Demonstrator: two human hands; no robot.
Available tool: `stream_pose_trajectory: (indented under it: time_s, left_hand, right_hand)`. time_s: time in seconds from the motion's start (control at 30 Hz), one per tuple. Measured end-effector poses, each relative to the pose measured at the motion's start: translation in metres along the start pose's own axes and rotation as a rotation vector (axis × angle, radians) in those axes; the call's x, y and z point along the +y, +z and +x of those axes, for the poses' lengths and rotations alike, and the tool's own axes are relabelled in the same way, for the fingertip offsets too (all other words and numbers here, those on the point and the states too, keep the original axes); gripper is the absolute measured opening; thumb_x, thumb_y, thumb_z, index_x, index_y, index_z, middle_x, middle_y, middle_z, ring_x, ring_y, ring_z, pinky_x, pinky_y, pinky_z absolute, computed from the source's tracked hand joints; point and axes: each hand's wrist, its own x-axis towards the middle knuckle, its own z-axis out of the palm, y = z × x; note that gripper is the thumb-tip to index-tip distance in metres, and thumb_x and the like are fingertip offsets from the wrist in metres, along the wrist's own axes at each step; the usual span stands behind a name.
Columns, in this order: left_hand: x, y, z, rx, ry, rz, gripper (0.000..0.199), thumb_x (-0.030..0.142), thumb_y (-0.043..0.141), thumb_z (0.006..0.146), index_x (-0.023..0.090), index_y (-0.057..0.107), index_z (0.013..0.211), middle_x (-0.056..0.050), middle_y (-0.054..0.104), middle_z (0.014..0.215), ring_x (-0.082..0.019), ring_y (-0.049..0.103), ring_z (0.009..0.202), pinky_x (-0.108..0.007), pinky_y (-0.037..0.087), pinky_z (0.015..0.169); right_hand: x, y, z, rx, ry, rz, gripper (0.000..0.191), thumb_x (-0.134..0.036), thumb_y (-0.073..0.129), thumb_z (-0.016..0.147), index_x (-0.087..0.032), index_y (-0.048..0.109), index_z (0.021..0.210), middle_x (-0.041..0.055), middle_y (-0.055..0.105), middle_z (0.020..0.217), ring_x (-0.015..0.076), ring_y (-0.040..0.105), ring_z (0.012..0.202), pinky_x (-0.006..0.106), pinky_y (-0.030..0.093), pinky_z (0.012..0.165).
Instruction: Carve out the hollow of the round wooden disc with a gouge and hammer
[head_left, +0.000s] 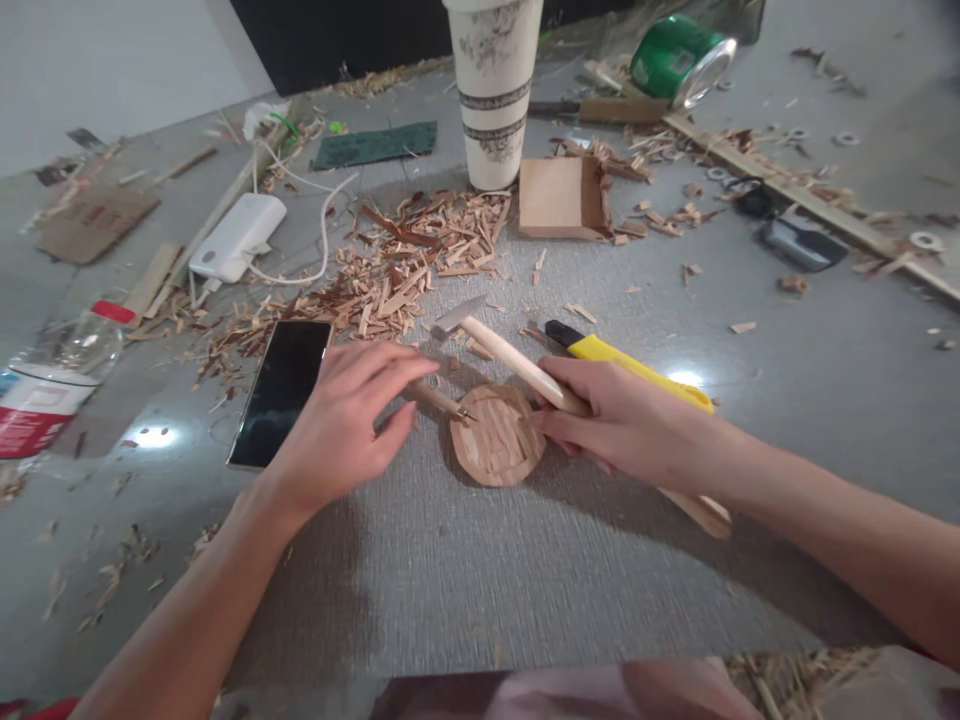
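Observation:
A round wooden disc (498,450) with a rough, carved face lies flat on the grey tabletop between my hands. My right hand (611,410) is wrapped round the pale wooden handle of a small hammer (517,362), its metal head up and to the left beyond the disc. The metal tip of a thin wood-handled carving tool (439,401) rests at the disc's upper left. My left hand (356,420) is open beside that tool, thumb and fingers apart around the handle's rear end, which is partly hidden. A yellow utility knife (637,370) lies just behind my right hand.
A phone (279,395) lies by my left wrist. Beyond are wood shavings (405,265), a tall paper cup (491,110), a small square wooden tray (562,197), a white charger (238,237), a bottle (56,390), and a green can (671,60) on its side.

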Motion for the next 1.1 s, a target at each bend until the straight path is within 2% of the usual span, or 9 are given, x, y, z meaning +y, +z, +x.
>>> stream_pose_trajectory:
  time_s: [0.13,0.33,0.47,0.6,0.67,0.73,0.8,0.93,1.1]
  left_hand:
    - [-0.001,0.002,0.000,-0.047,0.038,0.027,0.007,0.019,0.064,0.105,0.022,0.069,0.110,-0.004,0.076,0.122,-0.025,0.070,0.111,-0.047,0.041,0.107]
    - [-0.008,-0.001,-0.004,0.139,-0.156,0.174,0.009,0.026,0.064,0.106,0.025,0.072,0.111,-0.001,0.078,0.097,-0.024,0.073,0.092,-0.048,0.045,0.100]
    - [-0.012,0.003,-0.006,0.106,-0.243,0.246,0.019,0.024,0.064,0.105,0.026,0.074,0.121,-0.003,0.076,0.104,-0.028,0.071,0.099,-0.049,0.047,0.096]
    - [0.003,0.005,-0.004,0.156,-0.225,0.220,0.024,0.030,0.063,0.105,0.026,0.071,0.128,-0.008,0.071,0.124,-0.031,0.067,0.115,-0.051,0.047,0.101]
    - [0.018,0.005,-0.003,0.097,-0.130,0.079,0.038,0.043,0.066,0.103,0.024,0.064,0.136,-0.010,0.068,0.132,-0.033,0.064,0.123,-0.052,0.045,0.107]
    - [0.034,0.007,-0.002,-0.008,-0.031,-0.079,0.067,0.061,0.073,0.095,0.022,0.053,0.146,-0.013,0.063,0.141,-0.035,0.059,0.134,-0.052,0.042,0.113]
    - [0.046,0.010,-0.002,-0.120,0.009,-0.144,0.085,0.063,0.080,0.089,0.020,0.044,0.152,-0.015,0.060,0.148,-0.035,0.056,0.137,-0.050,0.040,0.115]
    - [0.054,0.013,-0.002,-0.159,0.053,-0.138,0.074,0.042,0.084,0.090,0.020,0.044,0.148,-0.014,0.062,0.146,-0.032,0.058,0.132,-0.048,0.041,0.113]
    - [0.046,0.009,-0.002,-0.241,0.127,-0.231,0.082,0.045,0.089,0.085,0.021,0.045,0.150,-0.013,0.061,0.145,-0.031,0.056,0.132,-0.047,0.042,0.114]
  right_hand:
    - [0.000,-0.002,0.000,0.024,0.021,0.095,0.012,-0.029,0.059,0.091,-0.025,0.050,0.083,-0.0052,0.058,0.063,0.0110,0.051,0.045,0.027,0.042,0.043]
    - [0.000,-0.003,-0.001,0.041,0.023,0.252,0.009,-0.018,0.055,0.085,-0.025,0.050,0.087,-0.0058,0.054,0.065,0.0101,0.047,0.050,0.026,0.035,0.044]
    - [0.002,0.000,0.000,0.068,0.027,0.290,0.013,-0.017,0.057,0.084,-0.025,0.055,0.095,-0.0060,0.054,0.067,0.0109,0.048,0.052,0.026,0.035,0.044]
    - [0.005,0.000,0.001,0.091,0.005,0.241,0.012,-0.023,0.057,0.089,-0.025,0.058,0.101,-0.0067,0.054,0.064,0.0122,0.048,0.050,0.028,0.035,0.045]
    - [0.005,-0.002,0.000,0.138,-0.024,0.140,0.005,-0.026,0.058,0.091,-0.025,0.058,0.096,-0.0070,0.052,0.062,0.0126,0.048,0.051,0.029,0.035,0.047]
    - [0.005,-0.006,0.000,0.224,-0.064,-0.015,0.003,-0.027,0.060,0.090,-0.025,0.058,0.091,-0.0066,0.052,0.062,0.0129,0.048,0.054,0.030,0.035,0.051]
    - [0.005,-0.011,-0.001,0.302,-0.104,-0.155,0.004,-0.028,0.062,0.089,-0.024,0.061,0.091,-0.0055,0.054,0.065,0.0136,0.049,0.058,0.031,0.035,0.055]
    - [0.012,-0.020,0.001,0.374,-0.144,-0.239,0.021,-0.031,0.061,0.092,-0.025,0.070,0.111,0.0002,0.073,0.090,0.0189,0.065,0.078,0.033,0.044,0.067]
    - [0.023,-0.031,0.007,0.478,-0.119,-0.333,0.043,-0.040,0.060,0.095,-0.027,0.067,0.135,0.0068,0.079,0.111,0.0268,0.073,0.092,0.038,0.050,0.075]
